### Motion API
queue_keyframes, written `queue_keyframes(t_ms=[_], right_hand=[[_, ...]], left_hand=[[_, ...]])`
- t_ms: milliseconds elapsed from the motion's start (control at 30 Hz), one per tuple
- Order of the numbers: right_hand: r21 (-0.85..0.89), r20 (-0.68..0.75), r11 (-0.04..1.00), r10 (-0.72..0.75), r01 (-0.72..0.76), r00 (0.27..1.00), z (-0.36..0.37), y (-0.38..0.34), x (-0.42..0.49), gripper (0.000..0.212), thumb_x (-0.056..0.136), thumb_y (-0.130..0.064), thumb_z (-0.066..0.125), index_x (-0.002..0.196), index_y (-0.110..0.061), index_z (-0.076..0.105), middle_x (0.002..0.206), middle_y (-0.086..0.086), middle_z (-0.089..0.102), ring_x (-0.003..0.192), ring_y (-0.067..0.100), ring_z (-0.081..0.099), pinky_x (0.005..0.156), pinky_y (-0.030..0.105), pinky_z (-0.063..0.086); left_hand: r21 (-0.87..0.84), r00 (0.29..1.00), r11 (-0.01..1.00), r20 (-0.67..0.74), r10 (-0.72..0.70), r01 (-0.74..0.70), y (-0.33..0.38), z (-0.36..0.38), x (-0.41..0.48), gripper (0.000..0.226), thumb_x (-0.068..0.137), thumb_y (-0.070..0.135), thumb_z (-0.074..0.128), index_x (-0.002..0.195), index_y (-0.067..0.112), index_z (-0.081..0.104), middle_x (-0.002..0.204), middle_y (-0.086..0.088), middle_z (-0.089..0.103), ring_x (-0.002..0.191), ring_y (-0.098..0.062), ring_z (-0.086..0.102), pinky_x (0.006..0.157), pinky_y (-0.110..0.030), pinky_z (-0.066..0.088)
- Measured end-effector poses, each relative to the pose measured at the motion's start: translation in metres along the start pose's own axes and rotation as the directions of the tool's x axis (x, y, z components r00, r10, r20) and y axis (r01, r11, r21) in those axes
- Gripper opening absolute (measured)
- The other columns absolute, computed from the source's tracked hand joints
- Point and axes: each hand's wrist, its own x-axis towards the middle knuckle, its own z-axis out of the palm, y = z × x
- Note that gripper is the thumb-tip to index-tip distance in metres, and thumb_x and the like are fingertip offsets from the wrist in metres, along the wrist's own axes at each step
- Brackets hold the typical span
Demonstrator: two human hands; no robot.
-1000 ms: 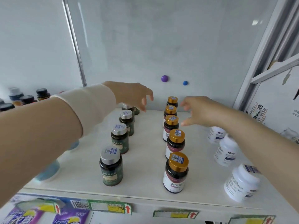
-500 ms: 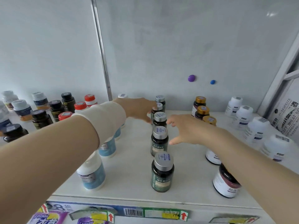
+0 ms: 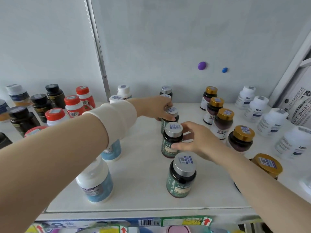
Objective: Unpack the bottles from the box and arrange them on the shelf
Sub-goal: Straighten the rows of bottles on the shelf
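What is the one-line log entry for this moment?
stage: arranging silver-capped row | left hand: grips third silver-capped bottle from front | right hand: grips second silver-capped bottle | both upright on shelf

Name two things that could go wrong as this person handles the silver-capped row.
The right hand grips the second silver-capped bottle just behind the front silver-capped bottle; a nudge might topple that one off the shelf. The left hand grips the third silver-capped bottle, its forearm passing low over the blue-labelled bottles, which it could knock over.
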Motion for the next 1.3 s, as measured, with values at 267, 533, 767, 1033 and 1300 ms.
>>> queue_keyframes(t_ms=[267, 533, 767, 1033, 1300], right_hand=[[-0.004, 0.001, 1.0, 0.016, -0.016, 1.0, -0.001, 0.005, -0.004, 0.057, 0.066, -0.028, 0.081, 0.118, -0.024, 0.057, 0.115, -0.006, 0.065, 0.102, 0.01, 0.061, 0.089, 0.027, 0.048], [0.019, 0.028, 1.0, 0.011, -0.012, 1.0, 0.0, 0.006, -0.006, 0.046, 0.07, -0.026, 0.079, 0.108, -0.03, 0.052, 0.103, -0.014, 0.059, 0.097, 0.006, 0.058, 0.072, 0.009, 0.041], [-0.156, 0.109, 0.988, 0.024, -0.007, 0.994, -0.055, -0.036, -0.007, 0.072, 0.073, -0.033, 0.075, 0.137, -0.024, 0.042, 0.133, -0.008, 0.053, 0.111, 0.008, 0.056, 0.095, 0.025, 0.042], [-0.634, 0.15, 0.741, -0.165, 0.223, 0.975, -0.037, -0.105, 0.024, 0.066, 0.08, -0.033, 0.07, 0.136, -0.012, 0.043, 0.138, 0.003, 0.05, 0.126, 0.021, 0.047, 0.098, 0.027, 0.038], [-0.522, 0.244, 0.822, -0.113, 0.228, 0.963, 0.036, -0.125, 0.019, 0.069, 0.078, -0.032, 0.072, 0.138, -0.017, 0.04, 0.138, -0.001, 0.05, 0.123, 0.016, 0.05, 0.098, 0.025, 0.038]], left_hand=[[-0.052, 1.0, 0.998, 0.021, -0.016, 0.017, -0.001, -0.001, -0.008, 0.046, 0.087, 0.029, 0.064, 0.123, 0.007, 0.046, 0.108, 0.0, 0.052, 0.082, -0.02, 0.064, 0.071, -0.018, 0.047], [-0.022, 0.999, 0.999, 0.018, -0.048, 0.048, 0.003, 0.0, -0.013, 0.045, 0.088, 0.033, 0.062, 0.124, 0.01, 0.045, 0.11, -0.001, 0.053, 0.082, -0.019, 0.064, 0.068, -0.018, 0.043], [0.098, 0.994, 0.991, -0.062, -0.09, 0.096, 0.013, -0.009, -0.031, 0.061, 0.09, 0.038, 0.057, 0.138, 0.01, 0.034, 0.133, -0.007, 0.052, 0.113, -0.025, 0.055, 0.092, -0.033, 0.041], [0.503, 0.991, 0.855, -0.037, -0.125, 0.126, -0.014, -0.069, -0.09, 0.042, 0.093, 0.03, 0.054, 0.133, 0.023, 0.045, 0.125, 0.003, 0.059, 0.111, -0.017, 0.055, 0.097, -0.034, 0.043], [0.303, 0.99, 0.943, -0.06, -0.125, 0.138, -0.083, -0.069, -0.125, 0.049, 0.091, 0.031, 0.057, 0.136, 0.022, 0.04, 0.131, 0.002, 0.055, 0.116, -0.018, 0.053, 0.092, -0.023, 0.035]])
